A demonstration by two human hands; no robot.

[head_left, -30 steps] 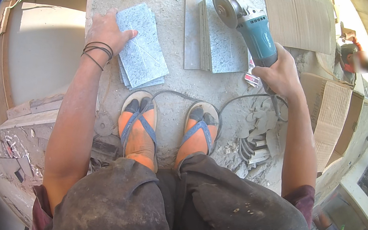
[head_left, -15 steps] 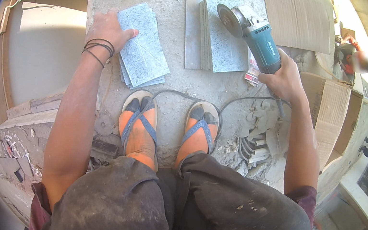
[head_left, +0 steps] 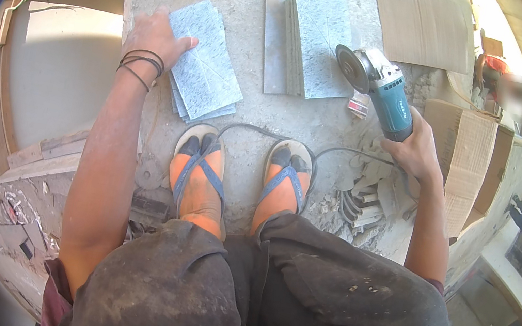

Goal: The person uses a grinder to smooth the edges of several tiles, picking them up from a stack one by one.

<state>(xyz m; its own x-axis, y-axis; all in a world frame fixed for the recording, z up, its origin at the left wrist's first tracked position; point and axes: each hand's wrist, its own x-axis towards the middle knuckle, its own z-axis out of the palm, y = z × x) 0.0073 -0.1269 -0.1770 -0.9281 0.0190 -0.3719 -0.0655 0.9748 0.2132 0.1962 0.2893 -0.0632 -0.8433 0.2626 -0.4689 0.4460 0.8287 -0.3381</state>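
My right hand [head_left: 418,146] is closed around the teal body of an angle grinder [head_left: 392,109], raised over the floor with its disc [head_left: 352,69] toward the upper left. My left hand [head_left: 156,37] grips the left edge of a small stack of speckled grey tiles [head_left: 204,67], its thumb lying on the top one; the fingertips are hard to make out. A thin line crosses the top tile. A taller tile stack [head_left: 322,45] rests just left of the grinder, on a flat grey sheet [head_left: 271,30]. The grinder's cord [head_left: 352,151] runs past my feet.
Broken offcuts [head_left: 375,182] lie below the grinder. A cardboard sheet [head_left: 423,30] is at the far right, with an open cardboard box [head_left: 464,166] nearer. A small red-and-white packet [head_left: 358,105] lies beside the taller stack. Another person [head_left: 497,75] is at the upper right.
My right hand has drawn the grinder to the right and nearer to me, away from the taller tile stack. My left hand stays on the smaller stack.
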